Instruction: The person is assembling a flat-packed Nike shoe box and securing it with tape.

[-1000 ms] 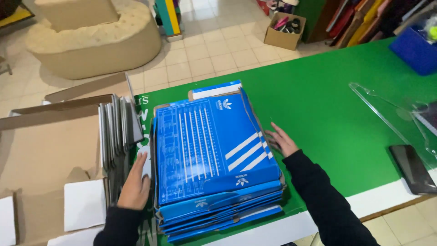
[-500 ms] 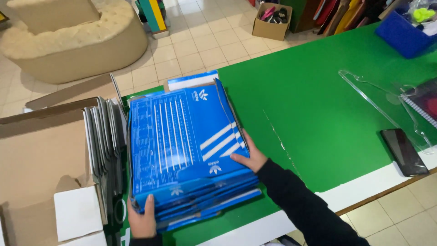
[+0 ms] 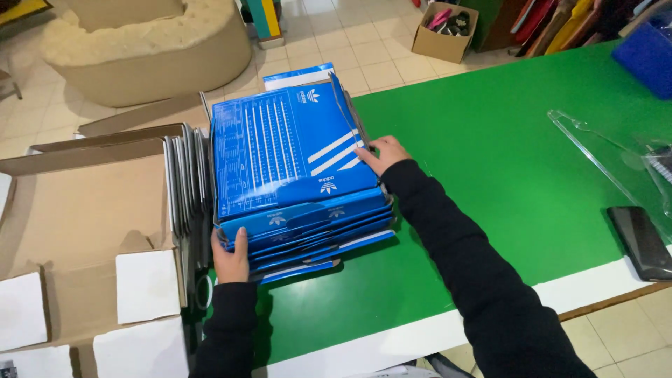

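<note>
- Brown corrugated cardboard carton [image 3: 77, 210] lies open at the far left, its flaps spread wide, with white card inserts [image 3: 143, 285] resting on its near part; the open mouth faces the stack, so flat pieces can pass across easily.
- Grey-edged flattened sheets [image 3: 183, 182] stand on edge between the carton and the stack, packed upright just beside the blue pile.
- The left hand [image 3: 231, 257] grips the near left corner of the stack, thumb on top and fingers curled under, apparently to square and steady the layers.
- The stack of flattened blue cardboard boxes with white stripes [image 3: 287, 161] sits on the left part of the green-topped bench [image 3: 490, 161], its near edges fanned out.
- The right hand [image 3: 381, 154] lies mostly open, fingers flat against the stack's right edge, pressing sideways rather than closing on it.
- Further right, well apart, lie a clear plastic sheet [image 3: 602, 150] and a dark phone [image 3: 640, 241].
</note>
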